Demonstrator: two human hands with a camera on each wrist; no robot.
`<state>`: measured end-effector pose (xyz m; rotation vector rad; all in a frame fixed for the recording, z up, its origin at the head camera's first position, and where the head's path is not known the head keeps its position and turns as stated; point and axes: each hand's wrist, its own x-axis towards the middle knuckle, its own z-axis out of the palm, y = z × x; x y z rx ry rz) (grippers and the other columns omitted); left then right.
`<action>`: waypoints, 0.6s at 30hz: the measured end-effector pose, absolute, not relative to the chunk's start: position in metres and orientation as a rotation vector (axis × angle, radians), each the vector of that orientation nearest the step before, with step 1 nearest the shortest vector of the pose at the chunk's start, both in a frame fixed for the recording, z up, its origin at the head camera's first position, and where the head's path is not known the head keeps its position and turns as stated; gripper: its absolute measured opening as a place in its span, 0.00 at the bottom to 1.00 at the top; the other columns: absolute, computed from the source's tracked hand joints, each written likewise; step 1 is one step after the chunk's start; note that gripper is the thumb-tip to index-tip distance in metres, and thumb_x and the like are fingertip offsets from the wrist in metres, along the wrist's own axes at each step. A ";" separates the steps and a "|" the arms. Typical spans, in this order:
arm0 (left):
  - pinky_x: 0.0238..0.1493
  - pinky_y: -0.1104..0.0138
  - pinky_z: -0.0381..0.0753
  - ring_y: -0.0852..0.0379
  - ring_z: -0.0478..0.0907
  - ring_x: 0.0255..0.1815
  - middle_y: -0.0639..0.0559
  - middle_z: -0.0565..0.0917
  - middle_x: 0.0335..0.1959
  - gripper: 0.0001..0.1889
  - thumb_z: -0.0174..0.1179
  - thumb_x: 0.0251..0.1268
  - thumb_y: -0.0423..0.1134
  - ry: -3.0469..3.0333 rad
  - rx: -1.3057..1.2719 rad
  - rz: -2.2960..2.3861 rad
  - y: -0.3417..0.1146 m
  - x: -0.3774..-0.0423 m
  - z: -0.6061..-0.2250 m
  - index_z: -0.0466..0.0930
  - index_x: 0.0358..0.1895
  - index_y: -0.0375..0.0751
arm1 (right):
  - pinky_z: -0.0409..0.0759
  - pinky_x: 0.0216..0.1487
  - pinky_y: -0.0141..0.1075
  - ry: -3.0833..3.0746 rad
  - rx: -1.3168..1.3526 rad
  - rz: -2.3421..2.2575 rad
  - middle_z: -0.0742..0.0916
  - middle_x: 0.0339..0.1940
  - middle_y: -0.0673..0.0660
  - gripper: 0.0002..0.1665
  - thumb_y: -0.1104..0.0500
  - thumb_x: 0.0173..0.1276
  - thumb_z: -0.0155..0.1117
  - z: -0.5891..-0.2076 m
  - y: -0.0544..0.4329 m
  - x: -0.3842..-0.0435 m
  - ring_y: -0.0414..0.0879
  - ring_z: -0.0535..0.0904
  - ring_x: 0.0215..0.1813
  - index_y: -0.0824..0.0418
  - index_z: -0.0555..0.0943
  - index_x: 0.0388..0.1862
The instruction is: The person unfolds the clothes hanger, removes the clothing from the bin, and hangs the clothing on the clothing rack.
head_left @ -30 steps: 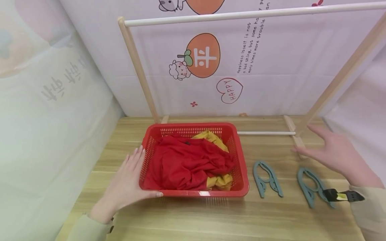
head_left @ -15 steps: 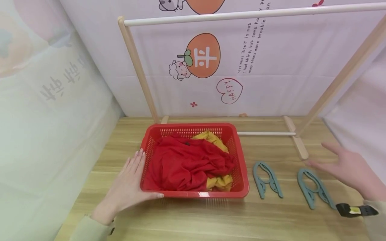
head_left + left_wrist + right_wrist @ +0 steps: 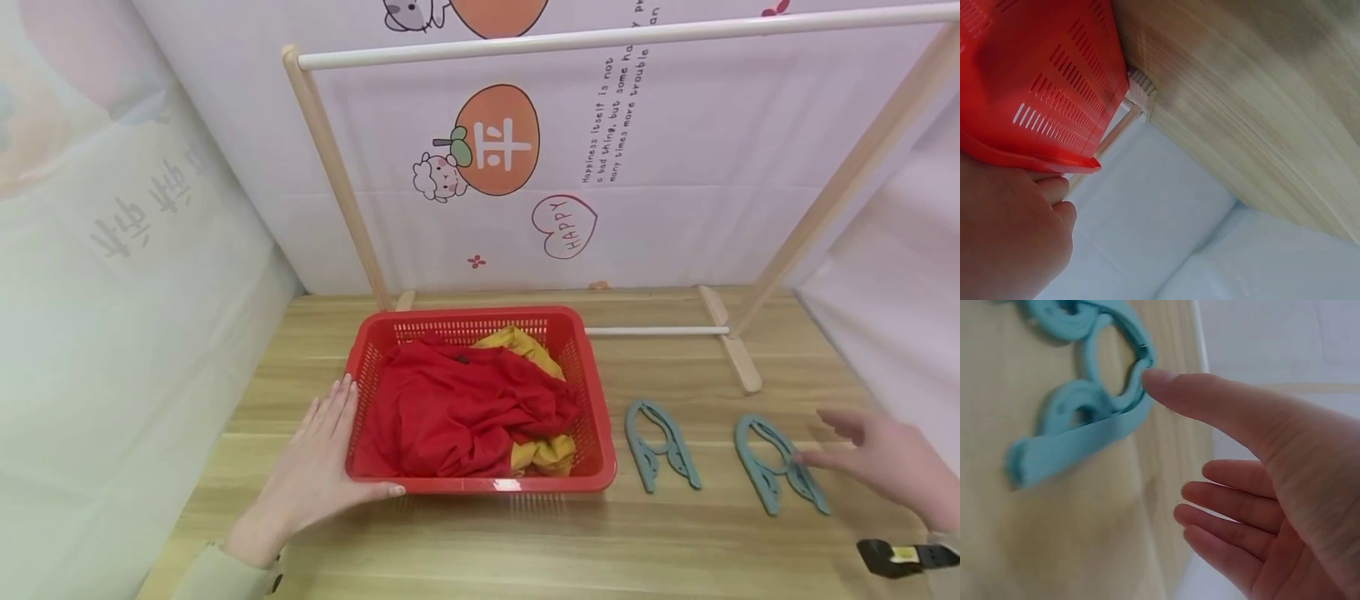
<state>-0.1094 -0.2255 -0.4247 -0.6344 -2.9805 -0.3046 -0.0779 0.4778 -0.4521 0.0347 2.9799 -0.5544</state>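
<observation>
My left hand rests along the left rim of a red plastic basket, its fingers straight and the thumb on the front rim. Inside lies a crumpled red garment, over a yellow one that shows at the right side. Two blue-green folding hangers, both folded, lie to the right of the basket: the nearer hanger and the farther hanger. Beside the farther one hovers my right hand, thumb and fingers spread apart with nothing between them. In the right wrist view the thumb tip overlaps that hanger.
Behind the basket stands a rack with wooden side posts, a white top rail and a white lower bar. Its right foot reaches forward onto the wooden table. White printed sheets enclose the back and sides.
My right hand has come back from near the rack's right foot to beside the farther hanger. The left hand stays on the basket, and the head view has shifted slightly.
</observation>
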 end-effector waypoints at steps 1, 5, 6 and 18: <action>0.80 0.54 0.40 0.43 0.38 0.83 0.37 0.46 0.82 0.72 0.56 0.45 0.85 -2.979 -0.634 -0.304 -0.226 -0.109 -0.425 0.46 0.80 0.29 | 0.78 0.40 0.69 2.975 0.031 -0.569 0.78 0.54 0.85 0.54 0.38 0.60 0.77 -0.454 0.478 -0.077 0.81 0.77 0.50 0.84 0.71 0.61; 0.80 0.55 0.39 0.42 0.38 0.82 0.37 0.46 0.82 0.72 0.60 0.46 0.83 -2.972 -0.631 -0.315 -0.226 -0.109 -0.425 0.46 0.80 0.29 | 0.85 0.35 0.57 2.968 0.005 -0.665 0.84 0.47 0.79 0.49 0.42 0.58 0.80 -0.461 0.474 -0.070 0.69 0.84 0.43 0.82 0.75 0.59; 0.80 0.55 0.39 0.42 0.39 0.82 0.37 0.47 0.82 0.72 0.61 0.46 0.83 -2.970 -0.631 -0.320 -0.226 -0.109 -0.425 0.46 0.80 0.29 | 0.86 0.34 0.53 2.966 0.006 -0.675 0.85 0.46 0.77 0.48 0.43 0.58 0.80 -0.462 0.472 -0.069 0.66 0.85 0.41 0.81 0.76 0.58; 0.80 0.54 0.42 0.44 0.39 0.83 0.37 0.47 0.82 0.73 0.58 0.44 0.85 -2.960 -0.632 -0.312 -0.226 -0.108 -0.426 0.46 0.80 0.29 | 0.84 0.36 0.56 2.929 -0.004 -0.691 0.87 0.38 0.61 0.41 0.47 0.58 0.81 -0.467 0.456 -0.068 0.62 0.85 0.39 0.79 0.79 0.54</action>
